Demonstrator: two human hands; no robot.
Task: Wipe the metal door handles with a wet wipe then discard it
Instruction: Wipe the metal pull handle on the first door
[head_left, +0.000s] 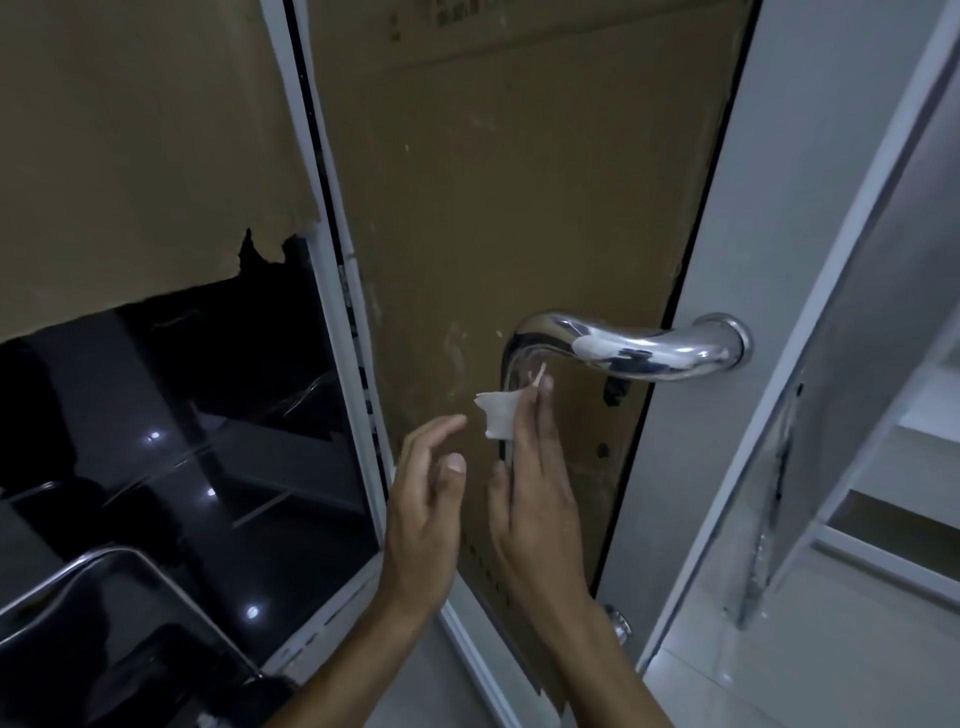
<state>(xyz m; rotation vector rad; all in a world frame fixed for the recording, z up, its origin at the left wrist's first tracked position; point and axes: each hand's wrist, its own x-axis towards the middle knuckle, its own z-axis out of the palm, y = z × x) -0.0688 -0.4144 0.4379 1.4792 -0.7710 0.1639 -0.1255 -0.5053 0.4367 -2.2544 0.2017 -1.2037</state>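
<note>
Nearest, bottom left: curved chrome tube of a dark chair (78, 587), not in play. Left hand (423, 499) hangs free beside the right, fingers loosely spread, holding nothing and touching nothing. Right hand (535, 478) is raised with fingers extended upward, pinching a small crumpled white wet wipe (500, 414) near the fingertips; exactly which fingers trap it is hard to tell. The wipe sits just below and left of the bend of the polished chrome lever door handle (618, 345), close to it, contact unclear. Behind it, brown cardboard sheeting (493, 208) covers the door panel in a white frame (727, 260).

Judgement: wiping is about to start or is mid-stroke. To do it well, wrap the wipe around the lever, run it from the bend to the round base, and cover the underside too. The free left hand could steady the door.
</note>
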